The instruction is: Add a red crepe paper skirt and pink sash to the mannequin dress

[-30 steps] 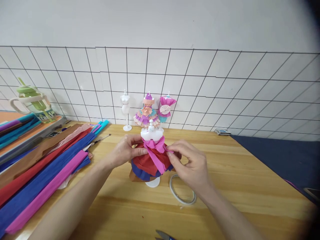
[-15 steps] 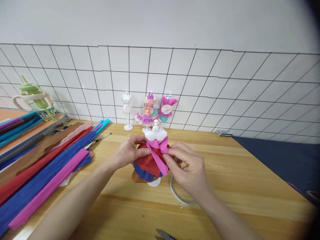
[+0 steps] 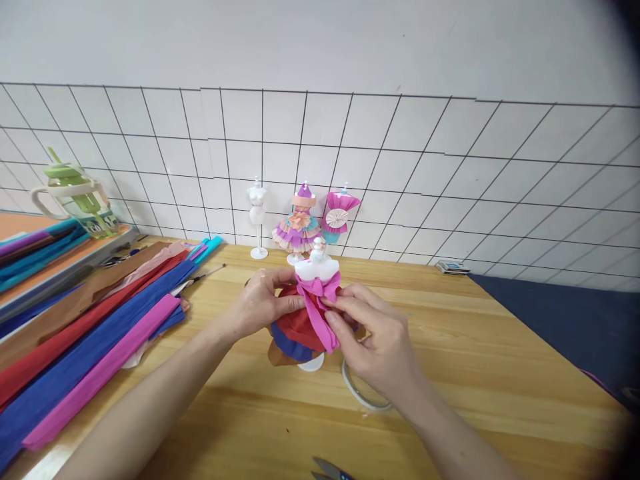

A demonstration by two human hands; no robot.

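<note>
A small white mannequin (image 3: 318, 267) stands on the wooden table (image 3: 475, 347), dressed in a layered paper skirt of red, blue and brown (image 3: 295, 330). A pink crepe paper strip (image 3: 320, 313) is wrapped at its waist and hangs down the front. My left hand (image 3: 263, 301) grips the waist from the left, fingers closed on the paper. My right hand (image 3: 373, 337) pinches the pink strip at the waist from the right.
Long folded crepe paper sheets (image 3: 85, 347) lie at the left. A bare mannequin (image 3: 257, 217) and two dressed ones (image 3: 300, 223) stand by the grid wall. A tape ring (image 3: 363, 393) lies beside the stand, scissors (image 3: 327, 470) at the front edge, a green-lidded cup (image 3: 75, 200) far left.
My right hand has moved in from the right and now presses the pink strip against the waist. The left hand stays on the waist.
</note>
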